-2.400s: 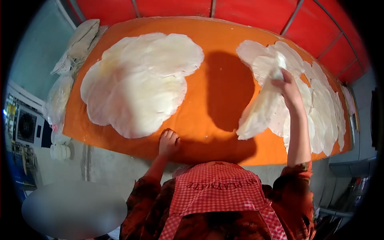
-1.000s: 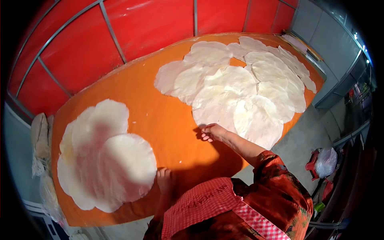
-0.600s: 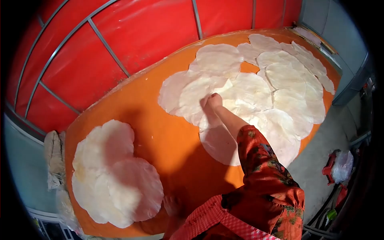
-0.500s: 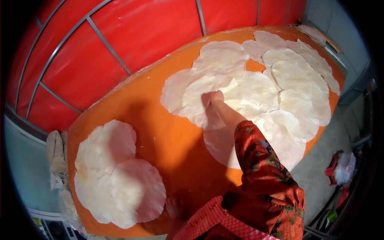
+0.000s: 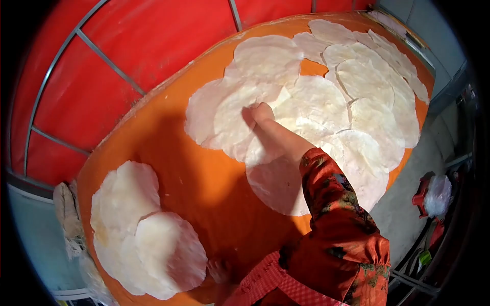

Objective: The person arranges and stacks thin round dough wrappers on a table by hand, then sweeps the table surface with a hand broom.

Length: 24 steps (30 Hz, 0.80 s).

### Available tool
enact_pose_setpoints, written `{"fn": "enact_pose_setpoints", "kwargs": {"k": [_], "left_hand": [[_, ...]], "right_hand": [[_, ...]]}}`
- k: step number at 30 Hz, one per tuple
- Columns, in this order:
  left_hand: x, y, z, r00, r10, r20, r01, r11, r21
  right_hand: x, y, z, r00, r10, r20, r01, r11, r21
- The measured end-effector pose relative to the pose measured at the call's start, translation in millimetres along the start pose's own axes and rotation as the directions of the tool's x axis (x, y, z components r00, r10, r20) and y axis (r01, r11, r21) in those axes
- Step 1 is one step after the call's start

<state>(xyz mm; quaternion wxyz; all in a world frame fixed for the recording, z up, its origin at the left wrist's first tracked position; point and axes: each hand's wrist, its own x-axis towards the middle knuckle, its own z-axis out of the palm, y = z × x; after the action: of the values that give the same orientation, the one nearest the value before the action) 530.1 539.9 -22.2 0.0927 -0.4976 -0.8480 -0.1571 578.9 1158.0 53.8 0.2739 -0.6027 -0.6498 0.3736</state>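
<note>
Orange covers the broad table [image 5: 204, 196], and on it we see thin, pale, roundish sheets [image 5: 319, 102] laid overlapping in a wide spread toward the far right. A smaller overlapping pile [image 5: 120, 204] lies at the near left, with bare orange between the two groups.

Of the red checked apron [image 5: 268, 278] only a strip shows at the bottom, and we cannot make out any lettering on it.

The right hand [image 5: 262, 112] reaches over the left part of the large spread. Its fingers are curled close together, low over the pale surface, and we cannot tell whether they pinch an edge or only press on it. Sheet lies around them on every side; a small raised flap [image 5: 281, 96] stands just beside the knuckles, and the hand's shadow falls to the left. The patterned red sleeve [image 5: 332, 186] crosses in front of the spread's near edge.

The left hand [image 5: 219, 270] is low at the table's near side, in deep shadow, just beside the right edge of the smaller pile. We cannot tell whether its fingers touch that pile, nor clearly how they are set.

Beyond the table we see red panels [image 5: 178, 38] framed by grey bars, and at the right a clear plastic bag [image 5: 438, 196] near the floor.
</note>
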Motion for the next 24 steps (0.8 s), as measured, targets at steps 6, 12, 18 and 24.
{"fn": "enact_pose_setpoints", "kwargs": {"k": [6,12,18,24], "left_hand": [[-1.8,-3.9,5.3,1.000,0.022,-0.007,-0.022,0.995,-0.094],[6.8,8.9,-11.3,0.998,-0.033,0.053,0.037,0.997,-0.071],[16.0,19.3,-15.9,1.000,-0.001,0.014,0.003,0.996,-0.090],[0.9,3.8,-4.0,1.000,0.002,0.015,-0.001,0.996,-0.094]], "right_hand": [[28.9,-5.0,14.8,0.964,-0.086,-0.252,0.024,0.971,-0.236],[60.3,-21.3,9.8,0.995,0.076,-0.072,-0.086,0.984,-0.156],[81.5,-34.1,33.5,0.992,0.121,-0.037,-0.111,0.970,0.216],[8.3,-32.8,-94.4,0.964,0.122,0.237,-0.260,0.626,0.735]]}}
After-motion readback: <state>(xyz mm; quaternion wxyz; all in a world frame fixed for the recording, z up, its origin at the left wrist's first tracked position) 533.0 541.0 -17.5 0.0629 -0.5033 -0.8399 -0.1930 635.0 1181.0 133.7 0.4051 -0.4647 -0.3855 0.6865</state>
